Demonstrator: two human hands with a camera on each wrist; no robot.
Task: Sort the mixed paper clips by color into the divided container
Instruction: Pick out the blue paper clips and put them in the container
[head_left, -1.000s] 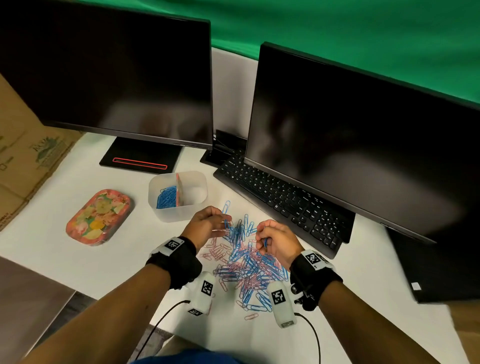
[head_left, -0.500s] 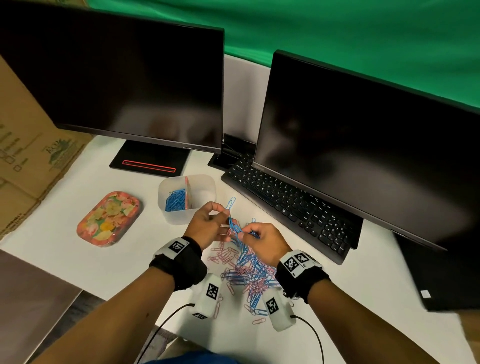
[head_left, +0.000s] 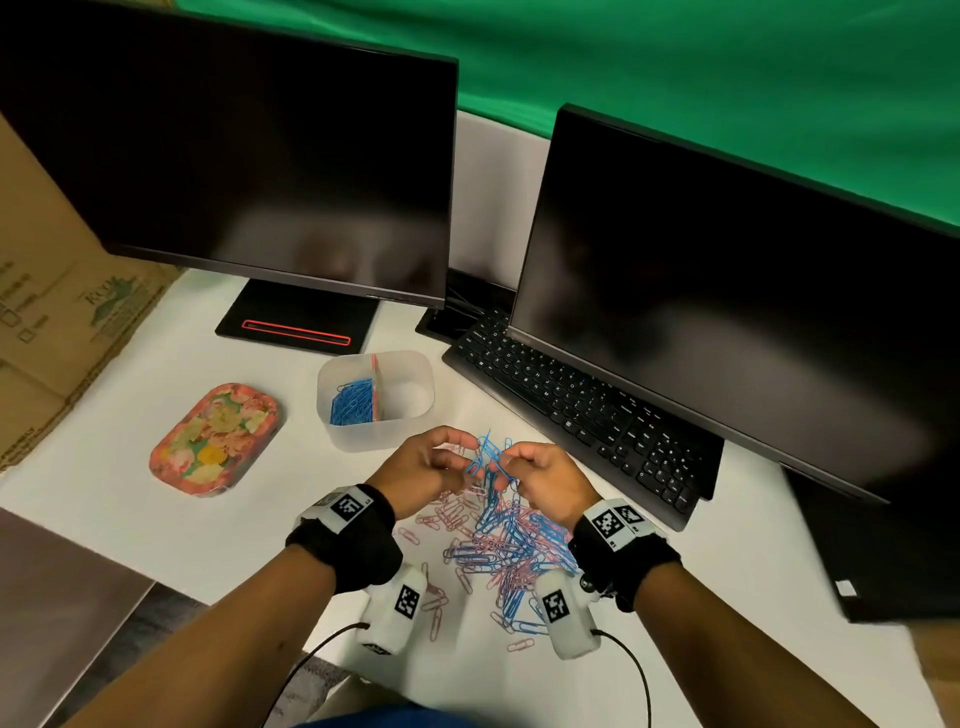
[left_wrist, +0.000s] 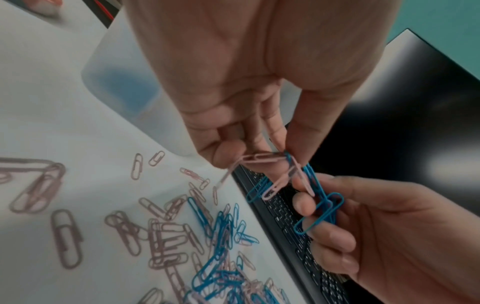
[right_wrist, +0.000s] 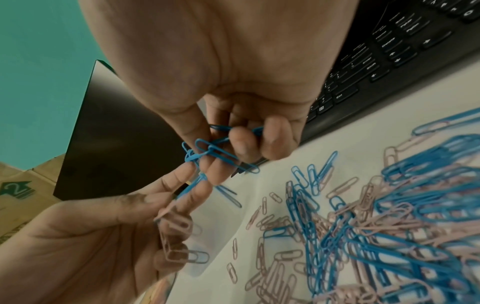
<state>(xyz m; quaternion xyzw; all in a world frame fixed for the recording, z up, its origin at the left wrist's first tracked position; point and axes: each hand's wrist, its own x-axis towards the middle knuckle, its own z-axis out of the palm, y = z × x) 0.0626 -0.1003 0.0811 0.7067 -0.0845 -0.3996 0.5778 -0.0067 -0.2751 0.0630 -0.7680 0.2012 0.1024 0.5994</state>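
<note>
Our left hand (left_wrist: 233, 102) pinched pink clips (left_wrist: 262, 159), our right hand (left_wrist: 389, 236) gripped tangled blue clips (left_wrist: 322, 207); next, we judged, separate them.

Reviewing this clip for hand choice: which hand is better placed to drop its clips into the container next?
Probably the left hand: it is nearer the divided container. It pinches pink clips, tangled with the blue clips the right hand grips.

Paper clips (head_left: 498, 540) below the fingers (head_left: 457, 441): smooth, coated blue and pink wire. Container (head_left: 410, 431) beyond fingers: frosted translucent plastic. Counter (head_left: 249, 525): matt white. Monitors (head_left: 727, 312): glossy black.
</note>
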